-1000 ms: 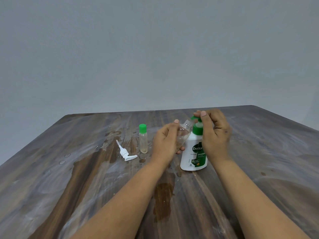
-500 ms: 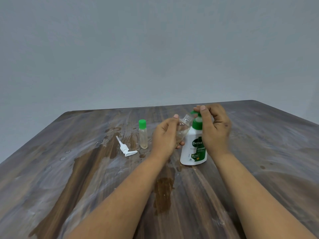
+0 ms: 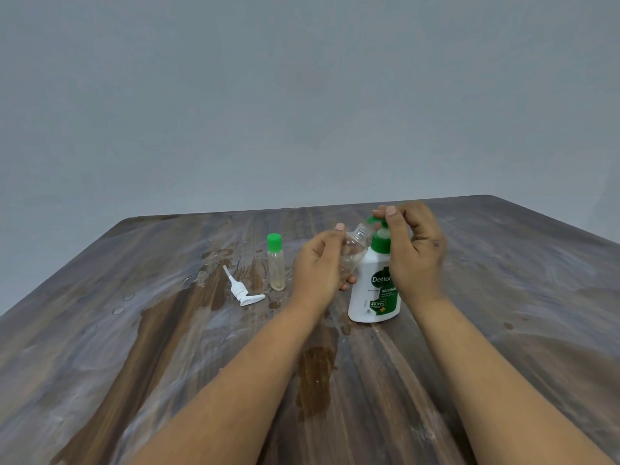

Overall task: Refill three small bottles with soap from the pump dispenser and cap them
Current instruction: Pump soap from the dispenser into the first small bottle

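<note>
Head view: my left hand (image 3: pixel 317 263) curls around an uncapped clear small bottle (image 3: pixel 352 253), tilting its mouth toward the pump dispenser (image 3: pixel 374 290) standing on the table (image 3: pixel 134 330). My right hand (image 3: pixel 414 253) rests bent fingertips (image 3: pixel 391 211) on the green pump head (image 3: pixel 377 221).

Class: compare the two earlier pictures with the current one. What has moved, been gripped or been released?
Hardly anything. The left hand still holds the open clear bottle tilted under the spout, and the right hand still rests on the pump dispenser. The capped bottle and loose white pump lie unmoved on the table.
</note>
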